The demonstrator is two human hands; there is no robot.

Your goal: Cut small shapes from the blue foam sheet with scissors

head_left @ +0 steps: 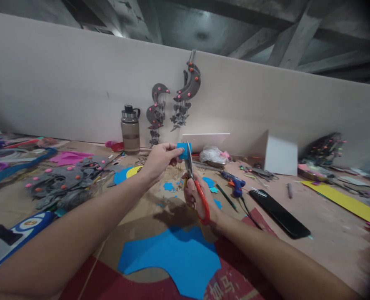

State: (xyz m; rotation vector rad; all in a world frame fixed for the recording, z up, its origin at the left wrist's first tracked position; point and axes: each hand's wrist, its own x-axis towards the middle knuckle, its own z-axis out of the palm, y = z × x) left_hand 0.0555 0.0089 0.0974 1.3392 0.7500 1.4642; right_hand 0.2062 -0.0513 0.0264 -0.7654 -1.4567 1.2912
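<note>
Between the fingertips of my left hand [164, 157] is a small blue felt piece [181, 146], pinched and raised above the table. My right hand [200, 198] grips a pair of scissors [200, 200] with red handles, blades pointing up at the right edge of that piece. Whether the blades are cutting into it I cannot tell. Below my hands a large blue felt sheet [172, 254] with curved cut edges lies on cardboard. Small blue cut-out shapes [168, 186] are scattered around my right hand.
A water bottle [130, 131] stands by the white panel, near hanging grey moon ornaments [189, 83]. Right of my hands lie a pencil [226, 197], a blue glue gun [235, 182] with its cord, and a black phone [279, 213]. Grey felt pieces [60, 181] lie left.
</note>
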